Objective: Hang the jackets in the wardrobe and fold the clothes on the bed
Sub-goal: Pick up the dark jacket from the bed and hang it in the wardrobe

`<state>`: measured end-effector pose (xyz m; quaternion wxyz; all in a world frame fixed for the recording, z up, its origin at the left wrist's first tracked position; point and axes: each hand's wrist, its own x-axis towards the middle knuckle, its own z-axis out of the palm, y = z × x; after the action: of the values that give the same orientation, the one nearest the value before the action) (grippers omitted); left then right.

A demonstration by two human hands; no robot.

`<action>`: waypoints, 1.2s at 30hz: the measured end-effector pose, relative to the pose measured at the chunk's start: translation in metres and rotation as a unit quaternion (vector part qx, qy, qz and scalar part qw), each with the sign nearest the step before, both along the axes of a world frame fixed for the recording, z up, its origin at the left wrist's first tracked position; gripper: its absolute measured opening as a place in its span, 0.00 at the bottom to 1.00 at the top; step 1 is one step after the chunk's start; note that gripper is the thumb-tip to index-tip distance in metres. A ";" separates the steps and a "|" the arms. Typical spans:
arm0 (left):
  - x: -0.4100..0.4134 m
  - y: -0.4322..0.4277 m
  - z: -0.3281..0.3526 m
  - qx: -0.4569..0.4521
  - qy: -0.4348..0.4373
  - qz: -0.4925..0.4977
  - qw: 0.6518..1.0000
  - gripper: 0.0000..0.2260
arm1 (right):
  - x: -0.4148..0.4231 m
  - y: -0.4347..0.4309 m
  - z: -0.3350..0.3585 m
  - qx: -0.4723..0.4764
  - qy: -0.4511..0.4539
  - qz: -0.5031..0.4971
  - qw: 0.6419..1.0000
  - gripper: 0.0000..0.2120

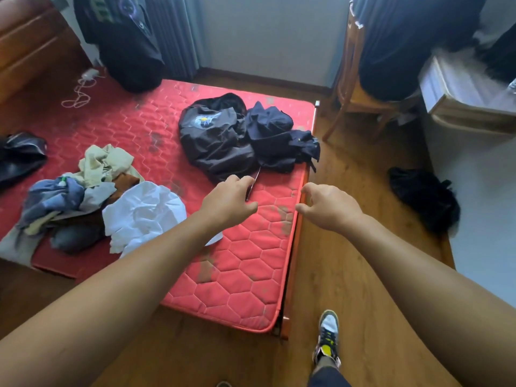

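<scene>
The left hand [227, 201] had its fingers [242, 180] curled beside a thin dark strap [253, 184] that trailed from the jackets; whether they pinched it could not be told. The right hand [329, 206] hovered over the right edge of the red mattress [251, 263], fingers loosely bent and holding nothing. Both bare forearms reached out across the mattress's near corner. The mattress was quilted in hexagons and blotched with stains. On its far right part lay a crumpled, glossy black jacket [215, 141] with a pale emblem, touching a matte navy jacket [270, 135] at the edge. On its left side sat a rumpled clothes heap [92, 196] of beige, blue, brown and white.
</scene>
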<state>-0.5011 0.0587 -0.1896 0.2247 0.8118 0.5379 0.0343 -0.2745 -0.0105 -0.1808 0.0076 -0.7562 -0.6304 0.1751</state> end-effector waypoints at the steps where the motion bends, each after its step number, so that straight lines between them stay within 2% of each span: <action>1: 0.016 0.005 -0.003 -0.002 0.004 0.007 1.000 0.26 | 0.015 0.006 -0.002 -0.002 0.002 0.005 1.000 0.25; 5: 0.094 0.027 -0.020 -0.006 0.012 0.040 0.999 0.26 | 0.093 0.040 -0.014 0.003 0.008 0.027 1.000 0.20; 9: 0.169 0.053 -0.028 -0.024 0.014 0.078 0.997 0.26 | 0.171 0.077 -0.015 0.003 0.009 0.064 0.998 0.21; 14: 0.224 0.091 -0.028 -0.019 0.021 0.119 0.993 0.27 | 0.241 0.138 -0.017 0.008 -0.011 0.104 0.994 0.20; 23: 0.259 0.183 -0.056 -0.037 0.030 0.195 0.980 0.28 | 0.278 0.261 -0.052 -0.037 -0.022 0.176 0.983 0.22; 36: 0.332 0.376 -0.135 -0.116 0.073 0.216 0.967 0.28 | 0.340 0.484 -0.133 -0.116 -0.023 0.216 0.969 0.17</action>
<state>-0.1688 0.4344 -0.3244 0.2648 0.6449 0.7158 -0.0395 0.0653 0.4738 -0.3136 -0.1323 -0.6018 -0.7540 0.2275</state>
